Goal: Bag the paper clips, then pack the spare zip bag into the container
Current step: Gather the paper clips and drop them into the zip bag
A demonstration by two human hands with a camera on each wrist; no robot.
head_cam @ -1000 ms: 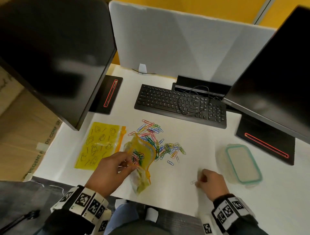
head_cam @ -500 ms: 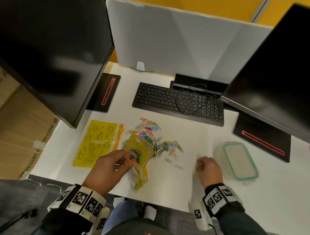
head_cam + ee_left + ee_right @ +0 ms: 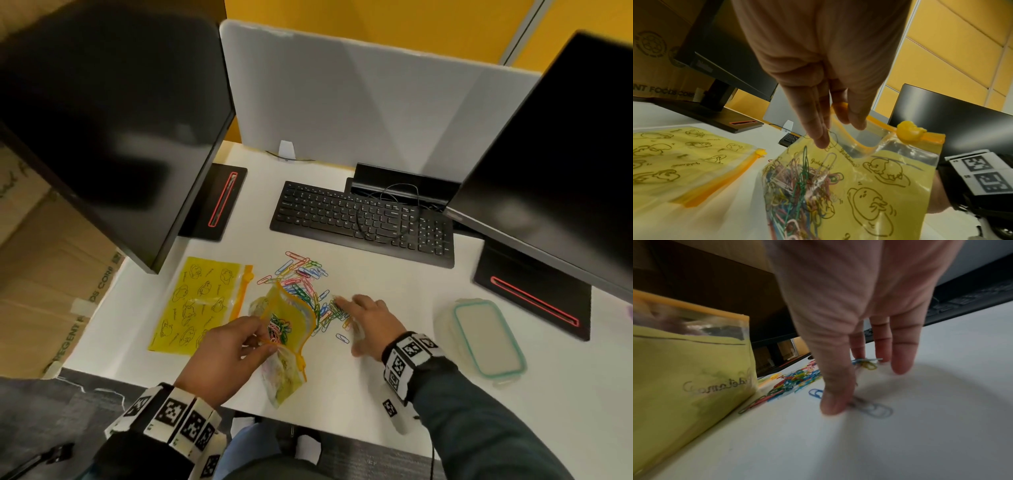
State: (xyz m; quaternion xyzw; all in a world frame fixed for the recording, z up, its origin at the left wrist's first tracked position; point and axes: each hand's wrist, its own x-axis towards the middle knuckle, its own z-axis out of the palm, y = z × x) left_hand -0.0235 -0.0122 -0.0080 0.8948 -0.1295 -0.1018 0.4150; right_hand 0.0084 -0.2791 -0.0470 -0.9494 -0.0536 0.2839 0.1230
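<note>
My left hand (image 3: 262, 335) pinches the orange zip edge of a yellow printed zip bag (image 3: 291, 323) and holds its mouth open toward the clips. Through the bag (image 3: 869, 186) I can see several coloured clips inside. My right hand (image 3: 349, 325) lies open with straight fingers on the right edge of the loose paper clips (image 3: 301, 277). In the right wrist view its thumb (image 3: 834, 405) presses one clip on the desk, with the pile (image 3: 795, 379) beyond. The spare zip bag (image 3: 198, 305) lies flat at the left. The lidded container (image 3: 486, 337) stands at the right.
A black keyboard (image 3: 363, 222) with a cable lies behind the clips. Two dark monitors (image 3: 113, 113) (image 3: 555, 164) overhang the desk at both sides, their stands (image 3: 219, 202) (image 3: 534, 298) on the surface. A cardboard box (image 3: 44, 274) stands left of the desk.
My right hand has moved left and away from me, from near the container onto the clip pile, and its fingers have spread. The left hand keeps holding the bag open.
</note>
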